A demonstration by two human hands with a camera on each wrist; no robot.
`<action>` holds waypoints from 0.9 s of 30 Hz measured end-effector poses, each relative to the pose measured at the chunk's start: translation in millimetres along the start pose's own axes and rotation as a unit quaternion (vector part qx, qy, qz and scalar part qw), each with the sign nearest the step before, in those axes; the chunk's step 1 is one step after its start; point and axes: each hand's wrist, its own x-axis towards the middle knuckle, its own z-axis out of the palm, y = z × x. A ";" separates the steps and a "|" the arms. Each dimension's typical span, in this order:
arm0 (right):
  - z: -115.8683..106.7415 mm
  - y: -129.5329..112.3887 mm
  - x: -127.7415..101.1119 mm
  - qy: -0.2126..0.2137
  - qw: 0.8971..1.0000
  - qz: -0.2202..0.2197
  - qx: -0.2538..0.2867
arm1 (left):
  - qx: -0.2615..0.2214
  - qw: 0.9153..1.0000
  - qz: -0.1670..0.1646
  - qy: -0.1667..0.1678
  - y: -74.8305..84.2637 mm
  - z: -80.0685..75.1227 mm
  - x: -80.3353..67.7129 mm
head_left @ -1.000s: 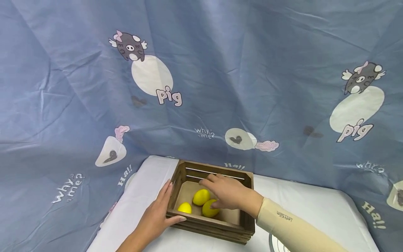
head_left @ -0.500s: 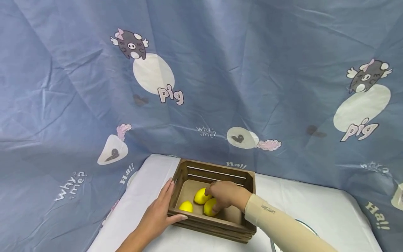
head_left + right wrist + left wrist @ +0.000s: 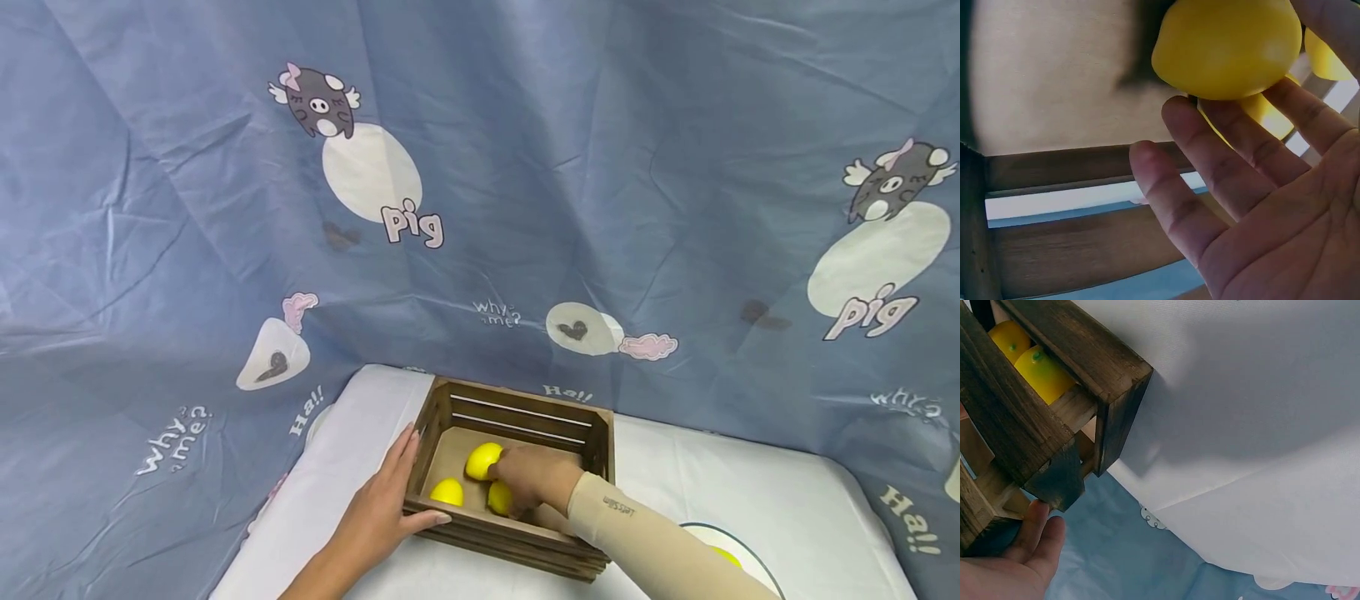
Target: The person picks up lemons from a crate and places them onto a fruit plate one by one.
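A brown slatted wooden crate (image 3: 517,542) stands on the white-covered table with three yellow lemons visible inside. My right hand (image 3: 538,477) reaches into it. Thumb and fingers are around the nearer middle lemon (image 3: 1229,50), partly hidden by the hand in the head view. Just behind lies a second lemon (image 3: 483,460); a third lemon (image 3: 447,491) sits in the front left corner. My left hand (image 3: 375,504) rests against the crate's left side with straight fingers, its thumb along the front rim. In the left wrist view, fingertips (image 3: 1038,512) touch the crate's wood.
Right of the crate lies a round white plate (image 3: 750,560) with a dark rim and a yellow thing (image 3: 723,553) on it, partly behind the right forearm. A blue printed curtain (image 3: 480,208) hangs behind the table (image 3: 675,450).
My right hand has lowered into the crate and closed around the nearer middle lemon. The forearm swung so that more of the plate shows. The left hand stays against the crate.
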 end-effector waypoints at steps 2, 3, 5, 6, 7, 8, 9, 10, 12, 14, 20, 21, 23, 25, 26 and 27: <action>0.8 -0.7 1.2 0.001 1.000 -0.002 -0.008 | 0.001 1.000 0.003 0.002 0.4 0.1 0.3; 1.2 -1.1 1.6 0.001 1.000 -0.003 -0.010 | 0.002 1.000 0.004 0.003 0.7 0.1 0.3; 2.0 -2.1 2.6 0.003 1.000 -0.002 -0.017 | 0.002 1.000 0.008 0.006 1.2 -0.2 0.5; 2.5 -2.4 2.9 0.004 1.000 0.000 -0.019 | 0.003 1.000 0.009 0.008 1.3 -0.4 0.5; 2.8 -2.8 3.1 0.006 1.000 0.002 -0.021 | 0.003 1.000 0.011 0.010 1.4 -0.6 0.6; 3.5 -3.1 3.7 0.008 1.000 0.004 -0.027 | 0.004 1.000 0.012 0.011 1.4 -0.8 0.6; 3.8 -3.5 3.9 0.009 0.999 0.008 -0.031 | 0.005 1.000 0.012 0.012 1.5 -1.1 0.6; 4.5 -4.0 4.2 0.011 0.999 0.012 -0.035 | 0.006 1.000 0.013 0.014 1.3 -1.1 0.8; 5.5 -5.2 4.4 0.010 0.999 0.015 -0.043 | 0.007 1.000 0.013 0.013 1.2 -1.4 0.6; 6.9 -6.8 4.7 0.009 0.998 0.015 -0.057 | 0.008 1.000 0.013 0.008 1.3 -1.8 0.4; 6.9 -11.0 4.2 0.010 0.997 0.016 -0.078 | 0.005 1.000 0.010 0.004 2.9 -3.6 -0.3; 6.7 -11.2 4.2 0.009 0.997 0.016 -0.080 | 0.005 1.000 0.010 0.004 3.1 -3.6 -0.1; 5.8 -11.3 3.7 0.007 0.997 0.015 -0.081 | 0.005 1.000 0.009 0.003 3.6 -3.6 0.2; 5.7 -11.2 3.0 0.007 0.997 0.013 -0.080 | 0.006 1.000 0.006 0.001 3.9 -3.4 0.4; 6.0 -11.3 2.6 0.009 0.997 0.012 -0.078 | 0.007 1.000 0.007 0.002 4.0 -3.1 0.5; 6.6 -11.5 2.1 0.012 0.997 0.012 -0.075 | 0.007 1.000 0.006 0.001 4.0 -2.8 0.5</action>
